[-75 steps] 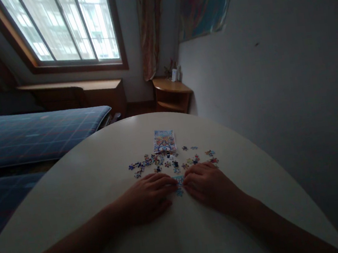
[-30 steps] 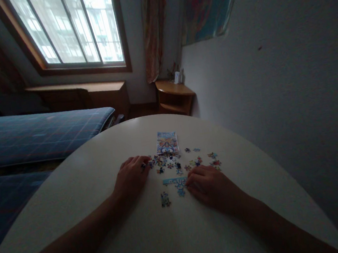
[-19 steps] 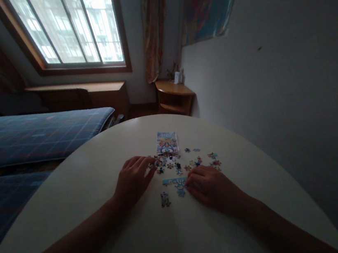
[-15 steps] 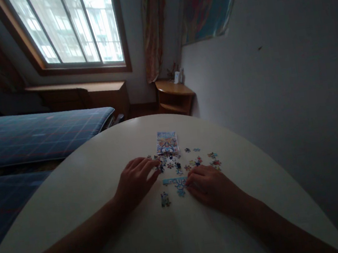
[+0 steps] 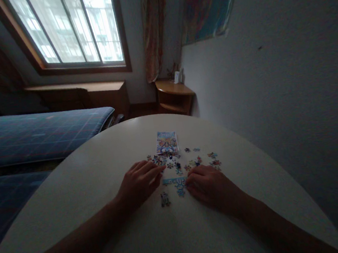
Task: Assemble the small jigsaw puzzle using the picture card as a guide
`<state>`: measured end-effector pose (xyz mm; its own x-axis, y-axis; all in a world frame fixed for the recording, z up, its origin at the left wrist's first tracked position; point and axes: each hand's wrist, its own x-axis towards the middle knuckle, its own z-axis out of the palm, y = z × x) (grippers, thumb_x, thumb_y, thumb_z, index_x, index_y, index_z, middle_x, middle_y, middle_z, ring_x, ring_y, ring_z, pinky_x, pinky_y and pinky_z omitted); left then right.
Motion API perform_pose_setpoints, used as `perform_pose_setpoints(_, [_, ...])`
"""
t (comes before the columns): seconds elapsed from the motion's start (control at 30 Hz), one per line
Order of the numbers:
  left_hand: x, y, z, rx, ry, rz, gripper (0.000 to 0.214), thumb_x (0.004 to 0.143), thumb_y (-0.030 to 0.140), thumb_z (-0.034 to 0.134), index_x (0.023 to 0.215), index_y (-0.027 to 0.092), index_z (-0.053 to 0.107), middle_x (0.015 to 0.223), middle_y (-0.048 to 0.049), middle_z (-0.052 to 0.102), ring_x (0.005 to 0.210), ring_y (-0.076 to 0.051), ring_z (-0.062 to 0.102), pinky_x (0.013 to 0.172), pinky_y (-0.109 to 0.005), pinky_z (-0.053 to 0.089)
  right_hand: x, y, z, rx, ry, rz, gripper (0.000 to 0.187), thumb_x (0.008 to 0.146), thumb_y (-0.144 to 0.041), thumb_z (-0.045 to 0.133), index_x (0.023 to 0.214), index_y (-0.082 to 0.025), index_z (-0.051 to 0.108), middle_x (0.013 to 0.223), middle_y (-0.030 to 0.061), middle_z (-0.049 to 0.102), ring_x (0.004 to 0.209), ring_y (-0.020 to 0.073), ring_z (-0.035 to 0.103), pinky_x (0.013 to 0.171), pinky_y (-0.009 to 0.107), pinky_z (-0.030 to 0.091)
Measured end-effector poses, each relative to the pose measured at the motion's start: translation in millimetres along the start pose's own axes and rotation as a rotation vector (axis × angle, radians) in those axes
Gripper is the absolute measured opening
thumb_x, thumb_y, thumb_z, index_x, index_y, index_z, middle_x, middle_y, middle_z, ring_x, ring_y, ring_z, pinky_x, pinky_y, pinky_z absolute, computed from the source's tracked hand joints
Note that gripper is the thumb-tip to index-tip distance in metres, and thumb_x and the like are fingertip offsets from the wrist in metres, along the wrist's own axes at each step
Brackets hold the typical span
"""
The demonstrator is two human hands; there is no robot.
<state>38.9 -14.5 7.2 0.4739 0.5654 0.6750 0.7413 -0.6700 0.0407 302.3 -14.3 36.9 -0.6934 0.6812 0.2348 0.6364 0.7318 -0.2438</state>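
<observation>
On the white round table, a joined strip of blue puzzle pieces (image 5: 179, 185) lies between my hands. My right hand (image 5: 207, 183) rests at its right end, fingers curled together and fingertips on the edge. My left hand (image 5: 140, 180) is just beyond the strip's left end, thumb and forefinger drawn close; whatever they pinch is hidden. Loose puzzle pieces (image 5: 161, 159) lie scattered past my left fingertips, with a dark piece (image 5: 178, 167) just above the strip. A small joined cluster of puzzle pieces (image 5: 165, 199) sits nearer to me.
A colourful picture card (image 5: 166, 142) lies behind the loose pieces. More puzzle pieces (image 5: 215, 163) are spread to the right of it. The table (image 5: 124, 240) has a curved edge. A plaid mattress (image 5: 33, 136) stands at the left, a wall (image 5: 292, 97) at the right.
My left hand has shifted slightly right and nearer to the joined strip, and a dark piece by its fingertips is now covered. My right hand has stayed in place.
</observation>
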Motion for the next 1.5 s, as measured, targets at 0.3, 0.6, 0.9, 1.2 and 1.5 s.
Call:
perform_pose_setpoints(0.3, [-2.0,1.4,1.5,-0.003,-0.23,-0.163,0.019,0.091,0.023,0.063,0.109,0.023,0.07,0.103,-0.0053,0.072,0.096,-0.024,0.065,0.087,-0.042,0.054,-0.6,0.4,0.5,0.008,0.0,0.004,0.006,0.088,-0.018,0.062,0.09,-0.019,0.067,0.101,0.0078,0.071,0.092,0.022,0.066,0.083,0.037,0.049])
perform_pose_setpoints(0.6, [-0.3,0.6,3.5,-0.047,-0.315,-0.244,0.02,0.091,0.018,0.064,0.108,0.023,0.072,0.104,-0.0052,0.072,0.095,-0.024,0.065,0.088,-0.042,0.052,-1.5,1.5,2.6,-0.001,0.012,-0.01,0.006,0.088,-0.018,0.062,0.091,-0.02,0.067,0.1,0.0076,0.07,0.091,0.0213,0.065,0.083,0.037,0.049])
perform_pose_setpoints(0.9, [-3.7,-4.8,7.4,-0.153,-0.275,-0.189,0.023,0.094,0.015,0.057,0.107,0.023,0.073,0.095,-0.0059,0.069,0.086,-0.02,0.063,0.081,-0.036,0.051,-1.1,0.7,1.9,-0.006,0.005,0.002,0.006,0.087,-0.018,0.063,0.091,-0.02,0.067,0.1,0.0073,0.071,0.091,0.0212,0.066,0.083,0.036,0.048])
perform_pose_setpoints(1.2, [-3.4,-3.8,9.6,-0.384,-0.152,-0.168,0.014,0.098,0.021,0.055,0.093,0.019,0.068,0.092,-0.005,0.068,0.084,-0.016,0.063,0.08,-0.03,0.05,-0.5,-1.0,-0.4,-0.007,0.008,0.007,0.005,0.087,-0.018,0.064,0.09,-0.02,0.067,0.1,0.0072,0.071,0.092,0.0224,0.066,0.083,0.037,0.05])
perform_pose_setpoints(1.5, [-0.6,-2.7,6.2,-0.425,-0.209,-0.179,0.016,0.099,0.023,0.053,0.1,0.02,0.068,0.094,-0.0058,0.07,0.089,-0.018,0.065,0.083,-0.031,0.051,-0.2,-0.3,0.3,0.01,0.008,-0.003,0.005,0.087,-0.017,0.063,0.089,-0.019,0.067,0.1,0.0075,0.071,0.091,0.0214,0.066,0.082,0.036,0.05])
